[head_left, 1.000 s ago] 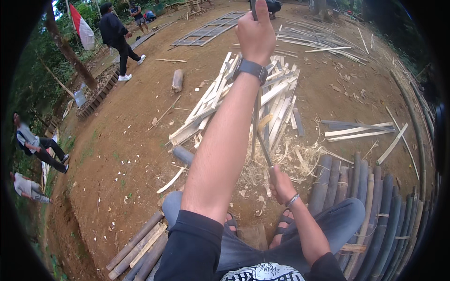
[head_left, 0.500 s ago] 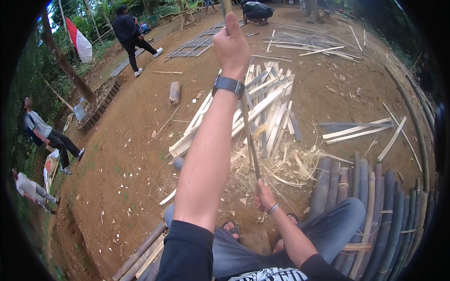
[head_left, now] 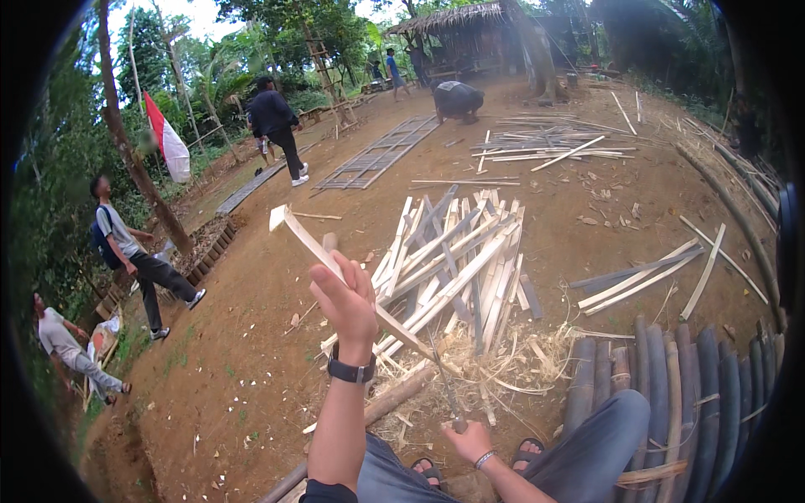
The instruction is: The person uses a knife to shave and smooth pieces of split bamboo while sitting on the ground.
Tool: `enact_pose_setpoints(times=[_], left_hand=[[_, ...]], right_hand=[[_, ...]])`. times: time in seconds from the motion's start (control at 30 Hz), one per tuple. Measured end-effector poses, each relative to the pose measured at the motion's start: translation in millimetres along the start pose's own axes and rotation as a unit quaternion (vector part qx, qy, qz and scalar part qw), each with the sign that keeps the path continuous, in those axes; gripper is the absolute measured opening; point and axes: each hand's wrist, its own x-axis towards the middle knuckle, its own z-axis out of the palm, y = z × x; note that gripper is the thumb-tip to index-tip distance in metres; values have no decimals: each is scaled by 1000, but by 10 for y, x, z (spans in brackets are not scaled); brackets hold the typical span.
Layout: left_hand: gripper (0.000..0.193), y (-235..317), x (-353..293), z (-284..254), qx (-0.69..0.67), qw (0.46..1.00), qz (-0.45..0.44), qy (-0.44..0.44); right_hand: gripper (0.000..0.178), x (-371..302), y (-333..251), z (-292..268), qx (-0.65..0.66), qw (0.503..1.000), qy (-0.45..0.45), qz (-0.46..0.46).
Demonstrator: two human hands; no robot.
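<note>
My left hand [head_left: 346, 308], with a dark watch at the wrist, is raised ahead of me and closed around a pale split bamboo strip [head_left: 312, 246]. The strip slants from its cut upper end at the left down to the right. Low in front of my knees, my right hand [head_left: 470, 443] grips the handle of a knife [head_left: 446, 387]. Its narrow blade points up and away, crossing the strip near its lower end; whether they touch I cannot tell. Beyond lies a pile of split bamboo strips [head_left: 495, 260], with curled shavings [head_left: 528, 360] at its near side.
Bundled bamboo poles [head_left: 662, 394] lie by my right knee. A log [head_left: 398, 396] rests between me and the pile. More strips [head_left: 553, 144] and a slatted bamboo panel [head_left: 377, 155] lie farther off. Several people stand, walk or crouch on the dirt ground; a red-white flag [head_left: 168, 142] hangs left.
My left hand has come down and to the left, tilting the strip from near upright to a slant. My right hand has moved lower, and the knife blade now shows. The view has lifted.
</note>
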Motion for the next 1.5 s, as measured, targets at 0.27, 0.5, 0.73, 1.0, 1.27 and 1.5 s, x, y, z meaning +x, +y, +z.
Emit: enact_pose_setpoints(times=[0.27,0.5,0.73,1.0,1.27,1.5], left_hand=[[71,256,-655,168,0,998,9,-61],[75,385,-999,348,27,998,24,-59],[69,739,-708,248,-1,995,76,-58],[53,98,-128,-51,42,996,81,-2],[28,-105,211,56,41,997,-5,70],[42,-86,-6,733,115,992,50,-3]], right_hand=[[45,-276,127,-106,229,963,-102,96],[52,-418,-1,-686,93,984,-122,95],[53,-365,-117,-740,-5,996,-85,-28],[50,64,179,-230,61,993,-92,35],[49,398,-269,-900,9,979,-197,51],[38,359,-542,-1096,72,994,-75,-23]])
